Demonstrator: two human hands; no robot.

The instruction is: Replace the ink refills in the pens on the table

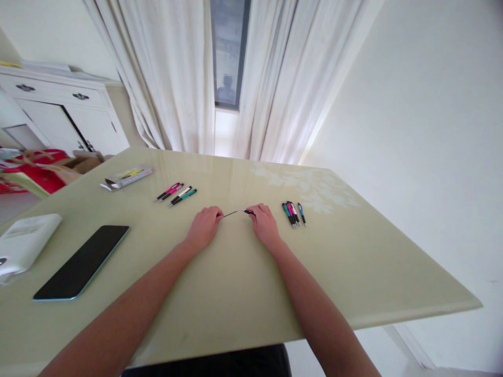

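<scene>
Both my hands rest on the pale green table [236, 293] near its middle. My left hand [204, 226] is closed in a pinch on the end of a thin dark refill [231, 213] that runs toward my right hand. My right hand [264, 222] is closed round a dark pen part [247, 211] whose tip points at the refill. Several pens [176, 193] lie in a loose row to the left of my hands. A tight bunch of several pens [293, 213] lies just right of my right hand.
A black phone [82, 261] lies face up at the left, with a white box [25, 241] beside it. A grey pen packet [126, 177] sits at the far left of the table. Red bags [39, 170], a white cabinet [58, 112] and curtains [176, 78] stand beyond.
</scene>
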